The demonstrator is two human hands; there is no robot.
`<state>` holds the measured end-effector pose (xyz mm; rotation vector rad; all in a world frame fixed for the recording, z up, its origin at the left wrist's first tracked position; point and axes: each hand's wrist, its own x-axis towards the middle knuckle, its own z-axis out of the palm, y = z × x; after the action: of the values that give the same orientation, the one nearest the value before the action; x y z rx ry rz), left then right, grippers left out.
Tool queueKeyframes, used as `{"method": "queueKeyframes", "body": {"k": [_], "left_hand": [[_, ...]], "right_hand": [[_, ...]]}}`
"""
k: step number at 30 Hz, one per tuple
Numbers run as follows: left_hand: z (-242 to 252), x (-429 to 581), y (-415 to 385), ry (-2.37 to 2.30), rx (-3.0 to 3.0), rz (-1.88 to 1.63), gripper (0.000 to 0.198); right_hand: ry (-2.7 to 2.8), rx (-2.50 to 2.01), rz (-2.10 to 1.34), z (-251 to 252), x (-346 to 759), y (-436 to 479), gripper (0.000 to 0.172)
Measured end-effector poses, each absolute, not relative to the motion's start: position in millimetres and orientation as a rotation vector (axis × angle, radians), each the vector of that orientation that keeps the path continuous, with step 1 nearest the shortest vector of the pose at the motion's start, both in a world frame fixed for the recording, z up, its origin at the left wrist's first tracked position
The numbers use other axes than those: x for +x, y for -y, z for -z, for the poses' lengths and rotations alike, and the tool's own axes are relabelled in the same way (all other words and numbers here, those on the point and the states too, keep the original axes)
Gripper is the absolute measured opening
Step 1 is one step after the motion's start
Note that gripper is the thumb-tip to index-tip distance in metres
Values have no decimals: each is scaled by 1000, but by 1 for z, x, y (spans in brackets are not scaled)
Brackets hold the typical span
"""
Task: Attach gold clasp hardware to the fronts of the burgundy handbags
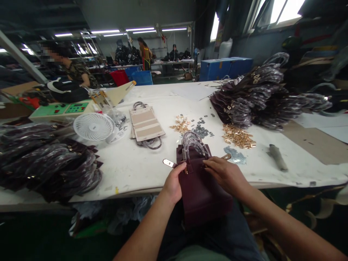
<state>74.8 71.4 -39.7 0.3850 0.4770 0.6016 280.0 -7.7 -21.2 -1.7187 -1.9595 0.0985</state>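
Observation:
A dark burgundy handbag [201, 188] leans upright on my lap against the table edge. Clear plastic film wraps its two handles [193, 143]. My left hand [174, 183] grips the bag's left side, its thumb on the front near a small gold fitting. A strap end with a metal plate [169, 163] sticks out to the left of that thumb. The fingers of my right hand [221, 174] are pinched together at the bag's upper front, beside the right handle base; whatever is between them is hidden. Behind this hand, another strap tip with a gold plate [226, 157] shows.
Piles of gold fittings [239, 137] and grey metal plates [201, 131] lie beyond the bag. Stacked wrapped handbags [244, 98] stand right, with more handbags [49, 163] left. A white fan [94, 126], beige bag panels [148, 124] and a grey roll [278, 157] are on the table [130, 170].

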Motion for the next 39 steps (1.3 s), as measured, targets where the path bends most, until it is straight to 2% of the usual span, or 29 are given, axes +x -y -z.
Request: {"method": "queueKeyframes", "body": {"k": [15, 23, 27, 39], "left_hand": [[51, 81, -81, -408, 320, -554, 39], [54, 81, -83, -446, 271, -562, 43], [56, 82, -83, -481, 253, -569, 40], [54, 85, -86, -497, 245, -568, 39]], "right_hand": [[2192, -1706, -73, 22, 288, -22, 33], [2178, -1528, -321, 21, 306, -41, 33], [2164, -1513, -386, 22, 313, -46, 28], [2327, -1449, -229, 26, 309, -44, 30]]}}
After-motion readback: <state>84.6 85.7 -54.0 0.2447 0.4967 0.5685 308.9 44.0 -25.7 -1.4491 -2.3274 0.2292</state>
